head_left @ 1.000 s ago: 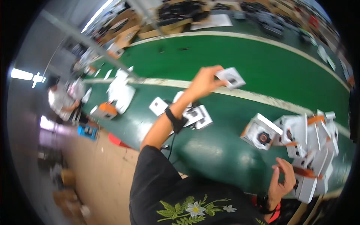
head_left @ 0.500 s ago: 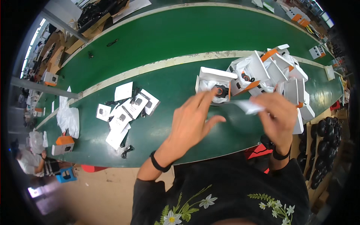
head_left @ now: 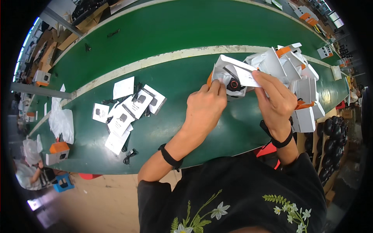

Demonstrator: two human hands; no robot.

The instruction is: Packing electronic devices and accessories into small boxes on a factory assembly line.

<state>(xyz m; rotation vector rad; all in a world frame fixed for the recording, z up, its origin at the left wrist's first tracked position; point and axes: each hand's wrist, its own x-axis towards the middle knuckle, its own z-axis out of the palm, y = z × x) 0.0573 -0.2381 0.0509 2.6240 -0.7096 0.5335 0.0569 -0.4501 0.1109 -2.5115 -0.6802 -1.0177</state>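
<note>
An open white box with an orange side (head_left: 232,59) stands in front of me, its flap up. Inside, a black device with an orange ring (head_left: 234,84) lies in white wrapping. My left hand (head_left: 206,106) is closed at the box's left near edge, its fingertips partly hidden there. Between the thumb and fingers of my right hand (head_left: 278,101) is a white booklet (head_left: 246,77), held slantwise over the box opening beside the device.
Several opened boxes (head_left: 285,68) crowd together at the right. White booklets (head_left: 120,120) and black cables (head_left: 130,155) lie at left of centre. Farther left are a plastic bag (head_left: 62,122) and an orange-and-white box (head_left: 58,152). A person (head_left: 29,171) sits at the far left.
My right hand has brought the booklet left and up over the box. My left hand, spread before, has closed at the box edge. The box now appears tilted and shifted slightly right.
</note>
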